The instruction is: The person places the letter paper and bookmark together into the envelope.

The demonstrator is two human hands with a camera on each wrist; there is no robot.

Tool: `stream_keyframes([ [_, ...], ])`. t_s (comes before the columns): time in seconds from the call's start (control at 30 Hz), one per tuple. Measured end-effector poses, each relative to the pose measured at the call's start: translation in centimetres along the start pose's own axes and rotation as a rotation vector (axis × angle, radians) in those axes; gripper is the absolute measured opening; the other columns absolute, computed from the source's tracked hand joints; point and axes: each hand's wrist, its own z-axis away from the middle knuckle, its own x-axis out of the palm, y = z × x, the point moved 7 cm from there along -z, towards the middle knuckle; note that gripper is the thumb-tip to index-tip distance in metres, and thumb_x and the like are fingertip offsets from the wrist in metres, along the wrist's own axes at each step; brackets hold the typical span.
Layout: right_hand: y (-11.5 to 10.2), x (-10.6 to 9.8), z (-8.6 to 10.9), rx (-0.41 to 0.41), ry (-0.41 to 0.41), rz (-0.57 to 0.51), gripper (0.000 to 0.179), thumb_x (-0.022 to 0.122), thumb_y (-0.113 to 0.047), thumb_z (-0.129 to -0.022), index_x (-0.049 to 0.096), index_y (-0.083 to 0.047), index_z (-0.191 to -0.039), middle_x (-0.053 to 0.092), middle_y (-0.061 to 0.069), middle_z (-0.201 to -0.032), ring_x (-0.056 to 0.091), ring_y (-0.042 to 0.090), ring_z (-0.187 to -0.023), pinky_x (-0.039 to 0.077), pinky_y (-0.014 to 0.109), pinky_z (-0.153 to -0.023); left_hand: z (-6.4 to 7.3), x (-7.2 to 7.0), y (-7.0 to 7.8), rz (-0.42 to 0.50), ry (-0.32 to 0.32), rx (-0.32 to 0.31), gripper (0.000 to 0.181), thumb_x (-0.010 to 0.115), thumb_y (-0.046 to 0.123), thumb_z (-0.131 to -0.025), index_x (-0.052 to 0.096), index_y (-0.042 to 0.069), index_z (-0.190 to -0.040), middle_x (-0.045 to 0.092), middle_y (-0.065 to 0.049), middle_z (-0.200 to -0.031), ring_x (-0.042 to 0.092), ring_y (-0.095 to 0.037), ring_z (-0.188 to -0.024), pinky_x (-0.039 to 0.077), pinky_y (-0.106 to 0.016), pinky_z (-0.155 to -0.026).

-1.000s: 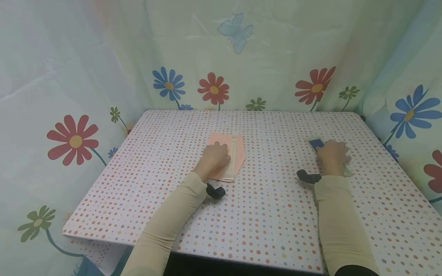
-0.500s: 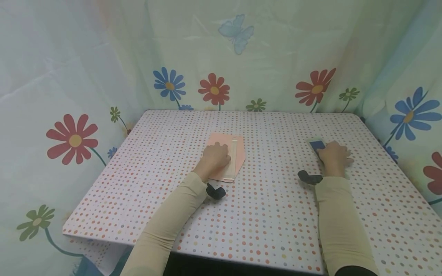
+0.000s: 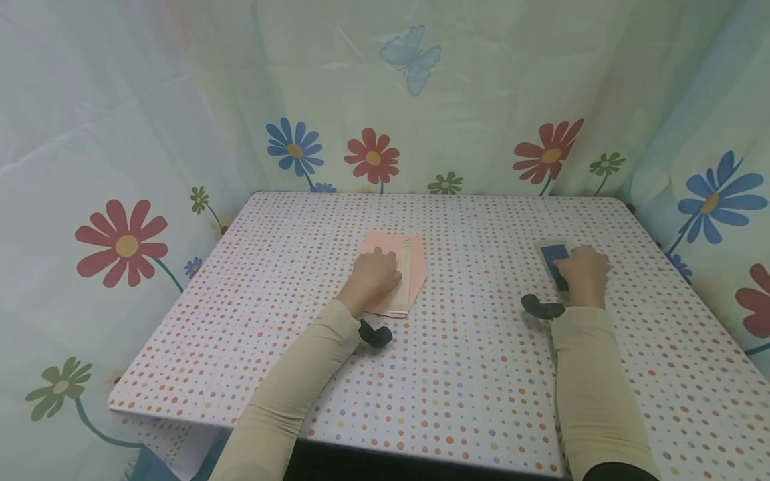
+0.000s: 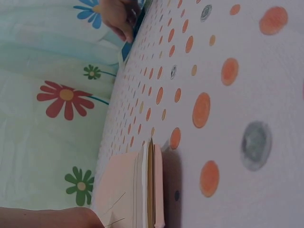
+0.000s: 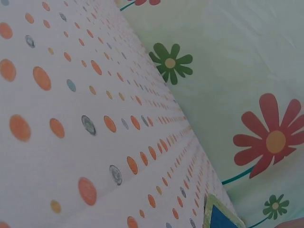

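A pink notebook (image 3: 416, 262) with a pale lengthwise strip lies left of the table's middle; its page edges show in the left wrist view. My left hand (image 3: 374, 272) rests on its left part with bent fingers, and the fingertips are hidden. At the right lies a flat rectangular thing (image 3: 552, 252), blue inside a pale green border. My right hand (image 3: 586, 270) grips its right side, thumb over the blue face, the other fingers mostly out of sight. One corner of this blue rectangle (image 5: 219, 216) shows at the bottom of the right wrist view.
The table (image 3: 469, 374) wears a white cloth with coloured dots. A flowered curtain (image 3: 481, 100) hangs behind it and along both sides. A black band end (image 3: 375, 334) juts from the left wrist, another black piece (image 3: 541, 307) from the right.
The blue rectangle has turned so its near end swings left, and more of its blue face shows. My right fingers have drawn in. The left hand and notebook have stayed put.
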Motion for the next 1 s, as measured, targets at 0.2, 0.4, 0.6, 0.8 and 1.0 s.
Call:
stream_keyframes([
  [0.2, -0.1, -0.3, 0.0, -0.027, 0.001, -0.018, 0.055, 0.049, -0.022, -0.096, 0.035, 0.011, -0.138, 0.040, 0.035, -0.134, 0.038, 0.049, -0.125, 0.039, 0.053, -0.099, -0.1, 0.1, -0.1, -0.009, 0.003, 0.004, 0.036, 0.044, 0.033, -0.092, 0.057, 0.010, -0.116, 0.057, -0.008, -0.103, 0.051, -0.020, -0.089, 0.047, -0.038, -0.082],
  [0.4, -0.2, -0.9, 0.2, -0.044, -0.031, -0.021, 0.053, 0.047, -0.017, -0.095, 0.034, 0.010, -0.139, 0.039, 0.034, -0.137, 0.043, 0.048, -0.123, 0.041, 0.052, -0.099, -0.2, 0.2, -0.1, -0.002, -0.005, 0.006, 0.035, 0.043, 0.033, -0.093, 0.057, 0.010, -0.116, 0.056, -0.008, -0.102, 0.050, -0.020, -0.088, 0.048, -0.038, -0.080],
  [0.6, -0.3, -1.2, 0.4, -0.035, -0.048, 0.016, 0.051, 0.041, -0.013, -0.094, 0.034, 0.006, -0.141, 0.036, 0.032, -0.140, 0.042, 0.048, -0.123, 0.042, 0.053, -0.096, -0.3, 0.4, -0.2, -0.001, -0.019, -0.006, 0.034, 0.044, 0.034, -0.093, 0.057, 0.010, -0.114, 0.056, -0.008, -0.104, 0.050, -0.020, -0.088, 0.048, -0.038, -0.078],
  [0.8, -0.8, -1.5, 0.5, -0.030, -0.072, 0.040, 0.050, 0.041, -0.014, -0.094, 0.035, 0.003, -0.141, 0.037, 0.031, -0.140, 0.045, 0.047, -0.119, 0.043, 0.054, -0.092, -0.4, 0.4, -0.2, -0.012, -0.031, -0.013, 0.036, 0.045, 0.034, -0.093, 0.057, 0.011, -0.117, 0.055, -0.008, -0.105, 0.049, -0.020, -0.087, 0.048, -0.036, -0.076],
  [1.0, -1.2, -1.5, 0.6, -0.027, -0.079, 0.007, 0.049, 0.041, -0.015, -0.097, 0.034, 0.001, -0.143, 0.038, 0.030, -0.141, 0.047, 0.046, -0.119, 0.042, 0.055, -0.094, -0.4, 0.4, -0.2, 0.003, -0.026, -0.016, 0.035, 0.045, 0.034, -0.093, 0.057, 0.011, -0.115, 0.056, -0.009, -0.106, 0.050, -0.021, -0.089, 0.049, -0.038, -0.080],
])
